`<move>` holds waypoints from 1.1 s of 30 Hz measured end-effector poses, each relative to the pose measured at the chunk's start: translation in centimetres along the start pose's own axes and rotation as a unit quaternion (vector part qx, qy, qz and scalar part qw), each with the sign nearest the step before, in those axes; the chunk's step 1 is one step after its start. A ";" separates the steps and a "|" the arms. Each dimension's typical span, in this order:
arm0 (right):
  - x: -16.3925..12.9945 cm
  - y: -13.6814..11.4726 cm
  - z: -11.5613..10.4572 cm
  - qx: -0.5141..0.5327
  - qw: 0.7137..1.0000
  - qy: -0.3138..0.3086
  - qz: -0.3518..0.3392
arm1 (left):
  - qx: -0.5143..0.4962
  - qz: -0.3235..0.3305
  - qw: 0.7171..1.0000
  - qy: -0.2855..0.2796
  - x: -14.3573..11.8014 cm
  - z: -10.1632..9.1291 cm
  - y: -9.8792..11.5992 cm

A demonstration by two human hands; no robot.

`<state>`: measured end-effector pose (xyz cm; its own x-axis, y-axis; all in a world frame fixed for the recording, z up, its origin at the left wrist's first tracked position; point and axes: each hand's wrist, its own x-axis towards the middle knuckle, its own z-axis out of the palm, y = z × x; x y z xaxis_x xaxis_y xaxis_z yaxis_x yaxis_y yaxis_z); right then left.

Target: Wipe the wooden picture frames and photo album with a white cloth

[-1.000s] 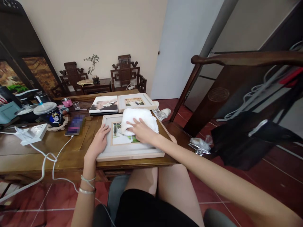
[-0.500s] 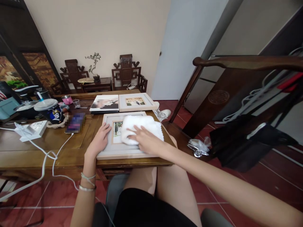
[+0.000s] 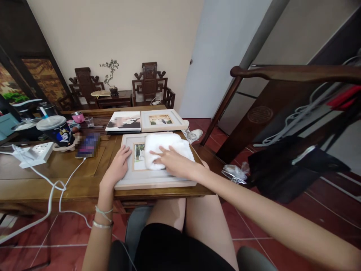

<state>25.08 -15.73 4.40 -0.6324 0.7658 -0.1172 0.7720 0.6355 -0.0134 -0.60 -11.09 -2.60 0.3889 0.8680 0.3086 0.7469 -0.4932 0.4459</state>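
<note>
A pale-framed picture (image 3: 132,180) lies flat at the table's near edge, with a small photo in its middle. On its left side rests my left hand (image 3: 121,162), open, its fingers lying along the frame's edge. A folded, fluffy white cloth (image 3: 169,141) covers the right part of the picture and some of the photo. My right hand (image 3: 176,162) presses on the cloth from above, fingers spread over it and the thumb bent against its near side. What lies beneath the cloth is hidden.
Behind stand another framed picture (image 3: 176,122) and a photo book (image 3: 124,121), both lying flat. To the left are a phone (image 3: 87,146) on a cable, a lidded cup (image 3: 60,131) and a white power strip (image 3: 38,154). A wooden chair back (image 3: 254,116) rises at the right.
The cloth has shifted slightly over the picture under my right hand, and its far edge lies flatter. My left hand stays on the frame. The view has tilted a little.
</note>
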 end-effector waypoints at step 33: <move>-2.7 -3.1 -3.4 0.122 0.985 -0.086 -0.090 | 0.037 0.029 0.999 0.024 -0.1 0.6 -0.4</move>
<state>24.19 -19.47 8.12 -0.7562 0.6015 -0.2575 0.6543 0.7004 -0.2853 -0.61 -10.92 -3.27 0.4079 0.8332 0.3735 0.7624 -0.5358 0.3627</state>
